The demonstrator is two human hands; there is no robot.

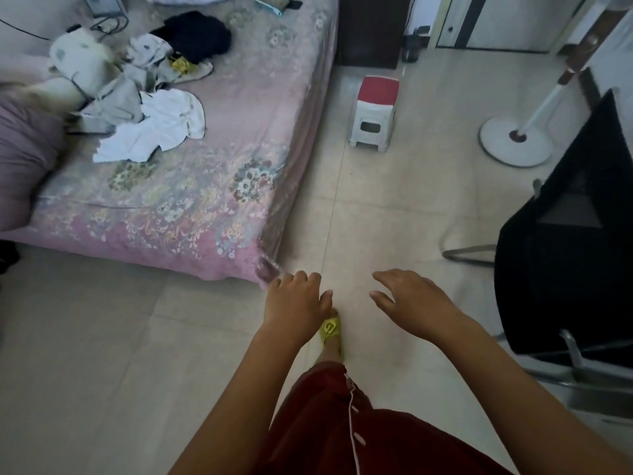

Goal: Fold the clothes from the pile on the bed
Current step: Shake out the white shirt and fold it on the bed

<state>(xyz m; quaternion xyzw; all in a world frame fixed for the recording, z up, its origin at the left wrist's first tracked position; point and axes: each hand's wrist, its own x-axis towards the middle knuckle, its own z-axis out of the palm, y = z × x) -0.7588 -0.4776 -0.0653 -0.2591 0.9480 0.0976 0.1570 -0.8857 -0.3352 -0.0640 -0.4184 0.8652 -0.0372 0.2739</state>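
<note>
Several garments make up the pile [137, 94] at the far left of the bed [212, 186], well apart from you. Your left hand [296, 301] hangs over the floor [102, 337] near the bed's corner, its grip loose and empty; your right hand [411, 299] beside it spreads wide, holding nothing.

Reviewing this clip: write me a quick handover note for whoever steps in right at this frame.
Left hand and right hand: both open and holding nothing, out over the floor near the bed corner.
The pile of clothes lies unfolded on the bed's far left side: white, grey and dark pieces.
Done: no folded garment visible.
Left: step to the bed, fold each garment.
</note>
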